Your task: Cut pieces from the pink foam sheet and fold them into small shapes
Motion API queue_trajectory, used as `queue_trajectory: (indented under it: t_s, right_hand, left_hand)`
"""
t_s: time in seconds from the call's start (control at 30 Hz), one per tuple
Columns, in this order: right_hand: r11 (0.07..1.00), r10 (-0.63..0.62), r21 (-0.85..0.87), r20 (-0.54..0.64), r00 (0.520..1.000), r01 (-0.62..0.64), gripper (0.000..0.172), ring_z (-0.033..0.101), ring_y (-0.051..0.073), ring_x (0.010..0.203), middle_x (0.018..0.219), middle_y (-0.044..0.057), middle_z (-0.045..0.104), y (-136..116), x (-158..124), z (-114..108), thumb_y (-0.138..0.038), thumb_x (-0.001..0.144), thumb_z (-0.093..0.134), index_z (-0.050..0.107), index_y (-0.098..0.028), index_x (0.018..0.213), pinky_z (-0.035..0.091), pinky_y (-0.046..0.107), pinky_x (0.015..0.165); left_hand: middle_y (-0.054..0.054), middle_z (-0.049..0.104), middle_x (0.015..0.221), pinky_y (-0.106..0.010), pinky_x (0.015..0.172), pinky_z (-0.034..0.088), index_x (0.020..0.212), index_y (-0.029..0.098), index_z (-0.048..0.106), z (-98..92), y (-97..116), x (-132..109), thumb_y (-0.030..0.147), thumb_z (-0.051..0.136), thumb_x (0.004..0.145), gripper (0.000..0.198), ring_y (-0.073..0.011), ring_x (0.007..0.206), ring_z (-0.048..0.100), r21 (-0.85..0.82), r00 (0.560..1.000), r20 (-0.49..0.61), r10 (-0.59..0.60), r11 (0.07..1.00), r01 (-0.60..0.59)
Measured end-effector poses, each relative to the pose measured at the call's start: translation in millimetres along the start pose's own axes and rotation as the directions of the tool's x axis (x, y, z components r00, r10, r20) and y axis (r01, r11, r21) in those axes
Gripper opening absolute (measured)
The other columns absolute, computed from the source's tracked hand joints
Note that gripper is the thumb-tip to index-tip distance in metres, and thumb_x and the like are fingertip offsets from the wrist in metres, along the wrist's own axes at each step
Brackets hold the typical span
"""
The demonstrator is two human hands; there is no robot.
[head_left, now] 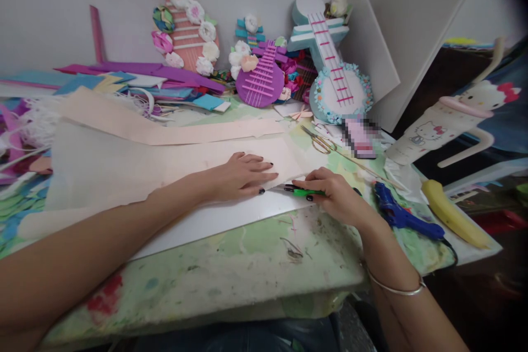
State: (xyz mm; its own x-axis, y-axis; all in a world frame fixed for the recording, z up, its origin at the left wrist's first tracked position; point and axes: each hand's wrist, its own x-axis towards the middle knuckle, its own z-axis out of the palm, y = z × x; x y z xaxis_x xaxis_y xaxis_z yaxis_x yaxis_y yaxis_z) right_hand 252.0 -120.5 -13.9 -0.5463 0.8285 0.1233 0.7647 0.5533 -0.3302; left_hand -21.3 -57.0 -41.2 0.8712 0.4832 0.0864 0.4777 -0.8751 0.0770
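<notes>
The left hand (247, 176) presses flat, fingers spread, on the right part of a large, thin, cream paper sheet (111, 170). Just to its right, the right hand (334, 192) is clamped around a slim green-and-black cutter (303, 193), its tip pointing left toward the left thumb at the sheet's near edge. The hands are near each other but apart. A smooth white board (214, 231) shows under the sheet on the near side; brass-handled scissors (324, 144) lie beyond the right hand.

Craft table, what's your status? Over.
Left fingers resting on pale sheet. Right fingers gripping green-handled tool near sheet's edge. White board beneath. Gold-handled scissors lie beyond, untouched.
</notes>
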Motion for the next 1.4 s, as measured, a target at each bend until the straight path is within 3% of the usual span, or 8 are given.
queue_trajectory:
  t_s: [0.37, 0.67, 0.93, 1.1, 1.4]
  right_hand:
    - [0.999, -0.026, -0.023, -0.028, 0.999, 0.025, 0.060, 0.054, 0.023, 0.092, 0.098, 0.009, 0.063, 2, 0, 1, 0.004, 0.071, 0.048, 0.064, -0.025, 0.121, 0.045, 0.038, 0.082]
    - [0.998, -0.051, -0.023, -0.031, 0.998, 0.050, 0.057, 0.054, 0.022, 0.090, 0.095, 0.009, 0.063, 2, 4, 2, 0.004, 0.072, 0.049, 0.065, -0.023, 0.120, 0.045, 0.037, 0.082]
    - [0.998, -0.049, -0.047, -0.065, 0.997, 0.046, 0.058, 0.055, 0.023, 0.094, 0.101, 0.010, 0.066, 8, 8, 1, 0.004, 0.068, 0.047, 0.065, -0.019, 0.118, 0.044, 0.037, 0.084]
    - [0.999, -0.007, -0.041, -0.095, 0.995, 0.003, 0.045, 0.055, 0.024, 0.092, 0.098, 0.008, 0.067, 7, 12, 5, 0.001, 0.067, 0.047, 0.066, -0.018, 0.104, 0.044, 0.037, 0.080]
    - [0.998, -0.058, -0.027, -0.087, 0.995, 0.055, 0.044, 0.052, 0.024, 0.098, 0.104, 0.011, 0.061, 1, 17, 9, 0.004, 0.067, 0.045, 0.061, -0.017, 0.103, 0.042, 0.038, 0.085]
  left_hand:
    - [-0.002, 0.030, 0.152, -0.044, 0.108, 0.014, 0.143, 0.036, 0.030, -3.5, -1, -1, 0.049, 0.037, 0.094, 0.052, -0.0272, 0.136, 0.028, -0.040, 0.999, 0.037, -0.009, 0.999, 0.011]
    - [0.002, 0.035, 0.150, -0.038, 0.108, 0.011, 0.142, 0.037, 0.031, 3.8, -10, -1, 0.032, 0.024, 0.099, 0.044, -0.0179, 0.139, 0.027, -0.110, 1.000, 0.018, -0.009, 0.994, 0.011]
    - [0.002, 0.039, 0.147, -0.037, 0.108, 0.013, 0.141, 0.034, 0.035, 4.2, -9, 0, 0.033, 0.020, 0.099, 0.044, -0.0175, 0.136, 0.030, -0.149, 0.999, 0.013, -0.048, 0.988, 0.049]
    - [0.003, 0.039, 0.147, -0.036, 0.108, 0.012, 0.141, 0.035, 0.034, 7.2, -11, 0, 0.034, 0.019, 0.100, 0.044, -0.0167, 0.136, 0.030, -0.154, 0.999, -0.004, -0.049, 0.987, 0.048]
    - [0.004, 0.038, 0.148, -0.036, 0.108, 0.011, 0.142, 0.035, 0.033, 8.6, -12, 0, 0.032, 0.020, 0.100, 0.044, -0.0168, 0.138, 0.028, -0.150, 1.000, -0.005, -0.028, 0.988, 0.027]
